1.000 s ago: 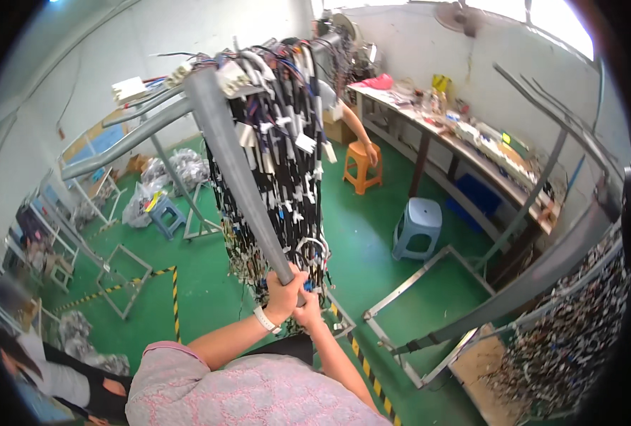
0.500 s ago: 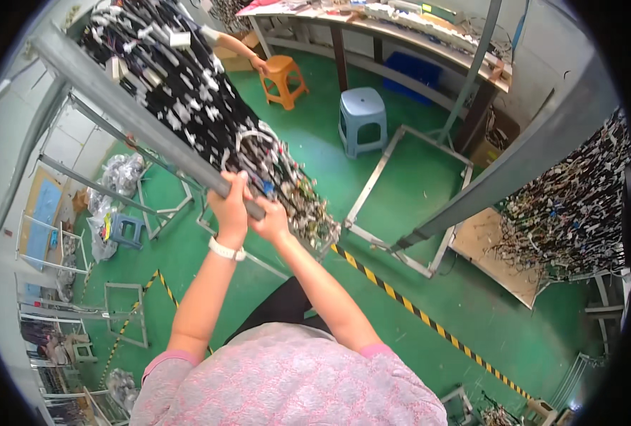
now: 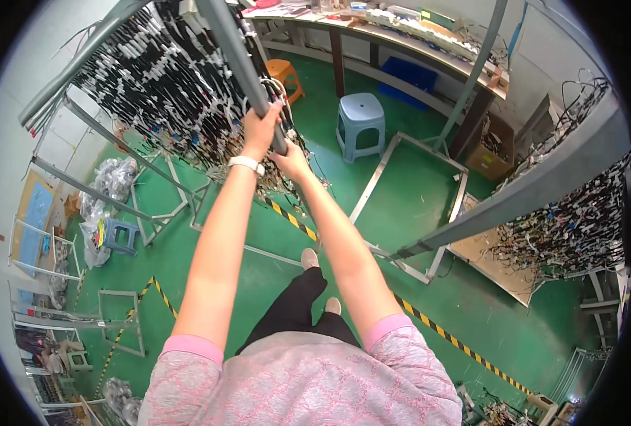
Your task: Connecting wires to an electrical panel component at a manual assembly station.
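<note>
Fingers curled, the grey metal pole (image 3: 234, 50) is gripped at its near end by left hand (image 3: 260, 130) and right hand (image 3: 292, 160), beside hanging wire harnesses (image 3: 166, 78); stiff, probably heavy (perhaps slippery too), it is best held two-handed there.

Left hand (image 3: 257, 132): farther forward of the pair, fingers (image 3: 275, 111) curled in a firm grip.
Right hand (image 3: 292, 162): just below and right of the left, apparently gripping too, its fingers partly hidden.
Left arm (image 3: 219, 248): extended forward, nearly straight.
Right arm (image 3: 341, 245): extended forward, angled inward.
Feet (image 3: 310, 258): one ahead of the other.
</note>
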`<action>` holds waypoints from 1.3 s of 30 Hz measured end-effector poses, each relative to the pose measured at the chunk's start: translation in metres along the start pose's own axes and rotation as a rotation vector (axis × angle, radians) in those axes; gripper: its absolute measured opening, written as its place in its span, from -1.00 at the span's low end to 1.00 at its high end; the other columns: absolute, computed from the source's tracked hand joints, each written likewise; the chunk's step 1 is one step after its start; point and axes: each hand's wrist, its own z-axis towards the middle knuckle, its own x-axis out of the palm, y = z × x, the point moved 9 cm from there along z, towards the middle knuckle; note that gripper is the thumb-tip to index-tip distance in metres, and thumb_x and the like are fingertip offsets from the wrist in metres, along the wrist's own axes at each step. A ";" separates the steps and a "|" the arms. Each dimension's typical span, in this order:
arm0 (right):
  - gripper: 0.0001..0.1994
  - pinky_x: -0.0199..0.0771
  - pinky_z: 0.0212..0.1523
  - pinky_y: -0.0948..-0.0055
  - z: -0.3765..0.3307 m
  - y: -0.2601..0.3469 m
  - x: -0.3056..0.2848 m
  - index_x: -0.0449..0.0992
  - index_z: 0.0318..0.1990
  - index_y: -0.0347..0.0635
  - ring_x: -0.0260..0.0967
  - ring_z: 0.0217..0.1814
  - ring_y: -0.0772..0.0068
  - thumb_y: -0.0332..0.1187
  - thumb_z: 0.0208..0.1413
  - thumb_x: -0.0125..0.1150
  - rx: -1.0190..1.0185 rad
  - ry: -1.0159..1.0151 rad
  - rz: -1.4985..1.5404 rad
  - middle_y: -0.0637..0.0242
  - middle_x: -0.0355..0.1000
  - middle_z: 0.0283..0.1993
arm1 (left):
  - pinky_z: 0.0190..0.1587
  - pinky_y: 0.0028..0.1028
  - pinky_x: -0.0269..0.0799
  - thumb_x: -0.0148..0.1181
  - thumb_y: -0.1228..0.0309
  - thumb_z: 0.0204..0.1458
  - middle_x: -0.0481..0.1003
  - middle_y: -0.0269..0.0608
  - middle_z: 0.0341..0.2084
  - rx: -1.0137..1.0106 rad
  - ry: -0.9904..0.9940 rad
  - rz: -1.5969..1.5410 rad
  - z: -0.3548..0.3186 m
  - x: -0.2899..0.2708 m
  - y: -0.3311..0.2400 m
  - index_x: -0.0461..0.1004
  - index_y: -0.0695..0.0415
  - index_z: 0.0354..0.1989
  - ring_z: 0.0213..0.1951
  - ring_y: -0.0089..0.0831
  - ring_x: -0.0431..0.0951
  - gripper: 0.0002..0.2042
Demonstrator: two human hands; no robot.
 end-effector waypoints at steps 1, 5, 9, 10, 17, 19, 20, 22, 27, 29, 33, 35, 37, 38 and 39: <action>-0.61 0.44 -0.19 0.21 0.008 -0.001 -0.012 0.45 -0.12 -0.25 0.49 -0.27 0.13 -0.28 -0.14 0.29 0.037 0.002 0.005 0.03 0.50 -0.34 | -0.46 -0.55 0.30 0.27 0.25 0.10 0.47 -0.39 -0.63 0.030 0.003 -0.042 0.009 0.012 -0.002 0.47 0.19 -0.51 -0.55 -0.61 0.44 -0.73; -0.72 0.43 -0.39 0.36 0.046 0.002 0.012 0.48 -0.19 -0.24 0.43 -0.47 0.48 -0.37 -0.10 0.29 -0.010 -0.002 0.029 0.32 0.49 -0.45 | -0.42 -0.52 0.41 0.30 0.23 0.09 0.51 -0.31 -0.57 0.021 -0.064 0.064 0.048 -0.009 0.033 0.47 0.26 -0.35 -0.52 -0.54 0.50 -0.70; -0.81 0.34 -0.50 0.42 0.100 -0.024 -0.025 0.49 -0.26 -0.25 0.31 -0.54 0.59 -0.41 -0.06 0.25 -0.066 -0.088 0.042 0.44 0.41 -0.53 | -0.36 -0.42 0.43 0.30 0.25 0.08 0.52 -0.25 -0.52 0.052 0.003 0.003 0.085 0.033 0.035 0.43 0.24 -0.30 -0.47 -0.46 0.52 -0.71; -0.82 0.33 -0.48 0.44 0.111 -0.022 -0.019 0.49 -0.27 -0.25 0.30 -0.54 0.60 -0.42 -0.06 0.25 -0.073 -0.075 0.058 0.45 0.41 -0.53 | -0.36 -0.41 0.42 0.29 0.25 0.08 0.51 -0.23 -0.53 0.071 -0.009 0.022 0.096 0.029 0.041 0.42 0.24 -0.31 -0.47 -0.44 0.52 -0.71; -0.84 0.42 -0.24 0.51 0.190 -0.036 -0.003 0.51 -0.20 -0.34 0.39 -0.28 0.61 -0.53 0.04 0.22 -0.056 0.003 0.156 0.38 0.54 -0.28 | -0.43 -0.49 0.39 0.29 0.21 0.09 0.50 -0.33 -0.55 0.205 -0.079 -0.064 0.166 0.026 0.065 0.46 0.23 -0.34 -0.52 -0.56 0.48 -0.71; -0.83 0.44 -0.28 0.41 0.193 -0.044 -0.019 0.53 -0.26 -0.30 0.40 -0.35 0.53 -0.44 -0.02 0.27 -0.167 -0.084 0.125 0.38 0.53 -0.37 | -0.48 -0.52 0.35 0.29 0.21 0.10 0.49 -0.39 -0.57 0.162 -0.060 -0.010 0.169 0.039 0.078 0.48 0.22 -0.39 -0.54 -0.60 0.45 -0.71; -0.81 0.45 -0.25 0.38 0.191 -0.049 -0.008 0.54 -0.25 -0.30 0.41 -0.31 0.52 -0.43 -0.04 0.29 -0.136 -0.059 0.164 0.34 0.55 -0.33 | -0.48 -0.52 0.34 0.29 0.21 0.10 0.48 -0.40 -0.58 0.133 -0.066 0.016 0.169 0.030 0.093 0.49 0.23 -0.40 -0.54 -0.60 0.44 -0.71; -0.77 0.47 -0.22 0.34 0.201 -0.053 -0.013 0.54 -0.24 -0.30 0.43 -0.28 0.50 -0.40 -0.07 0.31 -0.155 -0.090 0.143 0.28 0.57 -0.30 | -0.48 -0.50 0.32 0.28 0.23 0.11 0.46 -0.42 -0.59 0.163 -0.083 -0.003 0.174 0.039 0.087 0.49 0.24 -0.41 -0.55 -0.60 0.41 -0.72; -0.70 0.46 -0.21 0.28 0.191 -0.052 -0.015 0.51 -0.24 -0.31 0.46 -0.30 0.39 -0.30 -0.10 0.30 -0.164 -0.189 0.036 0.07 0.54 -0.34 | -0.42 -0.50 0.33 0.26 0.27 0.12 0.46 -0.36 -0.56 0.213 -0.099 -0.020 0.167 0.035 0.088 0.45 0.26 -0.35 -0.51 -0.57 0.41 -0.73; -0.68 0.45 -0.19 0.28 0.188 -0.040 -0.006 0.49 -0.23 -0.31 0.46 -0.29 0.38 -0.27 -0.11 0.29 -0.181 -0.179 0.061 0.04 0.52 -0.33 | -0.40 -0.51 0.33 0.26 0.26 0.13 0.46 -0.35 -0.52 0.180 -0.091 -0.024 0.168 0.026 0.096 0.44 0.27 -0.32 -0.47 -0.56 0.41 -0.73; -0.68 0.43 -0.21 0.28 0.183 -0.041 -0.018 0.48 -0.26 -0.32 0.45 -0.30 0.30 -0.28 -0.13 0.29 -0.154 -0.200 0.058 0.03 0.51 -0.33 | -0.33 -0.48 0.34 0.23 0.31 0.15 0.43 -0.31 -0.48 0.105 -0.045 -0.086 0.163 0.040 0.093 0.38 0.28 -0.28 -0.43 -0.52 0.40 -0.74; -0.71 0.42 -0.25 0.28 0.178 -0.035 -0.018 0.45 -0.31 -0.33 0.44 -0.33 0.29 -0.30 -0.13 0.29 -0.080 -0.168 0.019 0.09 0.49 -0.41 | -0.43 -0.49 0.29 0.21 0.30 0.17 0.38 -0.35 -0.55 0.103 -0.069 -0.112 0.159 0.039 0.088 0.36 0.27 -0.33 -0.54 -0.57 0.34 -0.73; -0.69 0.42 -0.26 0.28 0.175 -0.029 -0.019 0.45 -0.29 -0.33 0.43 -0.34 0.31 -0.29 -0.14 0.31 -0.042 -0.136 0.103 0.12 0.49 -0.43 | -0.44 -0.49 0.27 0.20 0.29 0.17 0.36 -0.35 -0.56 0.096 -0.060 -0.116 0.158 0.042 0.084 0.35 0.27 -0.37 -0.54 -0.56 0.34 -0.73; -0.68 0.42 -0.23 0.28 0.172 -0.028 -0.023 0.46 -0.27 -0.32 0.44 -0.33 0.31 -0.29 -0.14 0.32 -0.012 -0.134 0.154 0.13 0.51 -0.40 | -0.44 -0.49 0.27 0.20 0.29 0.17 0.36 -0.35 -0.56 0.100 -0.046 -0.128 0.156 0.047 0.082 0.35 0.27 -0.37 -0.54 -0.56 0.34 -0.73; -0.68 0.42 -0.23 0.28 0.171 -0.020 -0.021 0.46 -0.27 -0.32 0.44 -0.33 0.31 -0.29 -0.14 0.32 -0.021 -0.142 0.153 0.13 0.51 -0.40 | -0.43 -0.49 0.27 0.20 0.30 0.17 0.36 -0.34 -0.56 0.103 -0.044 -0.125 0.157 0.044 0.078 0.35 0.27 -0.38 -0.54 -0.55 0.34 -0.73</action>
